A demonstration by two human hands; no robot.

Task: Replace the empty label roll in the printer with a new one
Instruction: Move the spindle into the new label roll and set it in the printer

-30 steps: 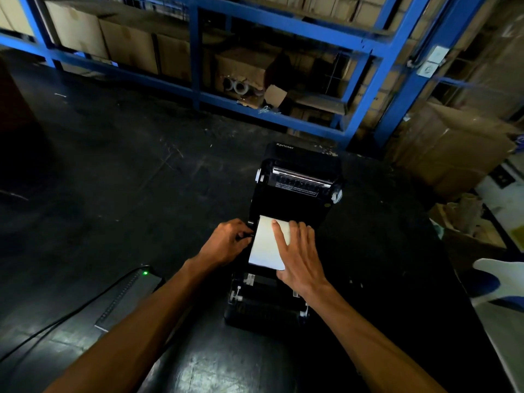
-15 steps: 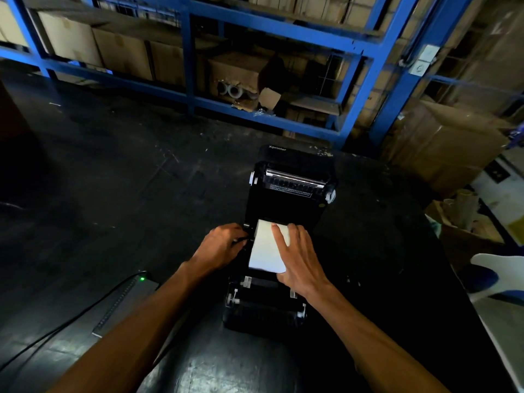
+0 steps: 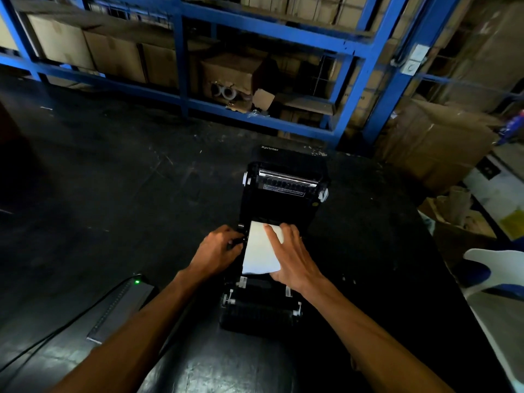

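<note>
Black plastic label printer [image 3: 283, 211] sits w/ lid flipped up on the dark worn tabletop [image 3: 113, 194], and the white paper label strip [image 3: 259, 251] lies flat across its open bay, far end running into the bay. Right hand [image 3: 289, 256] is spread open, fingers pressing the strip flat, not grasping; left hand [image 3: 217, 251] is curled at the printer's left edge beside the strip, fingertips on a small black part, grip can't be made out. On the blue metal rack [image 3: 255, 38] behind, an open brown cardboard box [image 3: 229, 72] holds a few tape-like rolls [image 3: 224, 92]; closed boxes to its left.
</note>
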